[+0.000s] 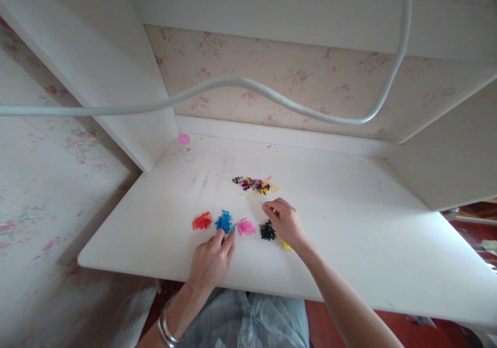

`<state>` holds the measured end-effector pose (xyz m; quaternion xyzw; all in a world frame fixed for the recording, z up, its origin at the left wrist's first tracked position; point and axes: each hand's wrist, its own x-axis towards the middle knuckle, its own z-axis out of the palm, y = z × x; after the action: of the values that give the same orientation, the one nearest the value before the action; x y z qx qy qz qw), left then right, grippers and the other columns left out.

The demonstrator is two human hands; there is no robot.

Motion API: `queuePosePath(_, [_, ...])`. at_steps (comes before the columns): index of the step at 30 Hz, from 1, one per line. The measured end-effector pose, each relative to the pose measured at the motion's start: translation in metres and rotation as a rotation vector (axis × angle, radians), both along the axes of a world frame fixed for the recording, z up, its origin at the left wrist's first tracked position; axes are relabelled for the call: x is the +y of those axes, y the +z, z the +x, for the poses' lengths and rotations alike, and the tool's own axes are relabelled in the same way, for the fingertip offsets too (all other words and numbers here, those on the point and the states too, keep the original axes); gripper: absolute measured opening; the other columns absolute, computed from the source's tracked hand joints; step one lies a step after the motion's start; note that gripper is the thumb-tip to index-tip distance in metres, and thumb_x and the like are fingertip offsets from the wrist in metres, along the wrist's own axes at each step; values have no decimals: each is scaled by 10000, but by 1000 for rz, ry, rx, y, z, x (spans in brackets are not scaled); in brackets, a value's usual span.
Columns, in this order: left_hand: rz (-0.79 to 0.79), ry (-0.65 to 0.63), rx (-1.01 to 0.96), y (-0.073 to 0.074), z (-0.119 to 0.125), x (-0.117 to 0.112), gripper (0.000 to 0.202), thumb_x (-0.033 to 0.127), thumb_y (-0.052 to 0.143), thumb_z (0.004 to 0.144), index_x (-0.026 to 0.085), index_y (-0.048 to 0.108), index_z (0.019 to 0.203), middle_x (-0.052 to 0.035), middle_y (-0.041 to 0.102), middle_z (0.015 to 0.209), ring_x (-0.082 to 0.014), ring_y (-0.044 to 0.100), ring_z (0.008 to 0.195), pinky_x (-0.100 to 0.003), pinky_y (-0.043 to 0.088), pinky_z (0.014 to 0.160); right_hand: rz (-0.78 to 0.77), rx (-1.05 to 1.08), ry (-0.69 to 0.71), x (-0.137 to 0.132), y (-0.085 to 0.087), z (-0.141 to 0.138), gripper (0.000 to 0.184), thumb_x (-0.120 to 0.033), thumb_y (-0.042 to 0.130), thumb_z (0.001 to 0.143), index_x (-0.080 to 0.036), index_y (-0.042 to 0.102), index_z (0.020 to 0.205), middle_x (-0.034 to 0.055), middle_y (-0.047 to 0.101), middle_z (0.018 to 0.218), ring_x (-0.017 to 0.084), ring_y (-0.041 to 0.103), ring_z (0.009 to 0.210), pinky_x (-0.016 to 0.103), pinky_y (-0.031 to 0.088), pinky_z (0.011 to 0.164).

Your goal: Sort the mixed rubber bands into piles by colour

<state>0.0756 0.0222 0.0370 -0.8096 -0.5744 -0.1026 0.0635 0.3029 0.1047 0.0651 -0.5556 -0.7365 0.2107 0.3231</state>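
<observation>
In the head view, the right hand (287, 221) has its grip pinched on a blue band (261, 202) mid-bench (368, 223), before the mixed heap (252, 184); the left hand (212, 260) touches the blue pile (224, 220) toward the front-left corner, its grip's hold unclear. Red (202, 221), pink (246, 227) and black piles (267, 230) flank it along the front edge, the right hand partly hiding a yellow pile (287, 245). A pink-topped bottle (185, 140) stands by the back-left corner; a white cable (240, 82) crosses above.

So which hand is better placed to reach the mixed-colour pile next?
Probably the right hand: it is nearer the mixed-colour pile, though a small blue piece shows by its fingertips. The left hand is farther off, at the blue pile.
</observation>
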Motion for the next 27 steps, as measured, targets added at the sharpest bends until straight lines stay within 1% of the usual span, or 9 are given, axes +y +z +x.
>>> queuePosePath(3, [-17, -4, 26, 4, 3, 3, 309, 272, 373, 926, 270, 603, 1132, -47, 601, 880, -104, 583, 642, -235, 352, 493, -9, 20, 148, -10, -1, -26, 253, -349, 474, 932, -264, 706, 987, 21, 628, 914, 113, 579, 765, 211, 428, 706])
queuePosePath(5, [-27, -8, 45, 5, 5, 6, 308, 273, 362, 928, 277, 597, 1128, -48, 601, 895, -108, 583, 636, -239, 345, 485, 6, -24, 202, -11, -3, -41, 230, -339, 497, 927, -289, 712, 990, 14, 622, 898, 118, 570, 807, 217, 423, 745])
queuePosePath(9, [-27, 10, 71, 5, 6, 9, 280, 258, 363, 924, 271, 607, 1059, -45, 600, 909, -120, 591, 647, -246, 342, 483, 17, -203, 239, -5, -3, -63, 205, -356, 523, 915, -319, 721, 950, 10, 622, 893, 136, 541, 845, 248, 399, 785])
queuePosePath(13, [-17, 45, 76, 2, 6, 11, 248, 220, 393, 902, 257, 613, 1011, -34, 594, 886, -124, 596, 651, -251, 350, 489, -3, -356, 236, 3, 0, -75, 215, -360, 501, 924, -325, 711, 949, 5, 620, 921, 150, 526, 875, 265, 376, 777])
queuePosePath(18, [-17, 103, 60, 5, 13, 14, 215, 189, 409, 883, 214, 618, 931, -41, 594, 880, -122, 596, 666, -245, 366, 506, -19, -448, 270, 5, 3, -78, 282, -369, 452, 941, -294, 712, 864, 11, 609, 935, 151, 516, 869, 268, 359, 767])
queuePosePath(20, [-20, 123, 55, 7, 16, 15, 221, 182, 395, 884, 201, 615, 895, -44, 597, 881, -126, 592, 665, -247, 370, 508, -7, -447, 265, 5, 4, -75, 275, -359, 448, 941, -297, 711, 888, 11, 609, 948, 152, 516, 885, 269, 357, 785])
queuePosePath(23, [-29, 136, 33, 9, 17, 16, 236, 178, 384, 883, 189, 619, 873, -52, 603, 895, -124, 591, 665, -246, 375, 508, -13, -437, 213, 9, 4, -66, 277, -336, 432, 946, -292, 705, 937, 14, 616, 934, 153, 527, 901, 263, 364, 804])
queuePosePath(27, [-28, 163, -5, 10, 16, 17, 236, 191, 393, 882, 178, 625, 840, -54, 607, 869, -114, 593, 689, -238, 377, 521, -98, -469, 101, 21, 2, -52, 316, -317, 379, 957, -264, 691, 965, 34, 622, 954, 153, 561, 909, 249, 389, 766])
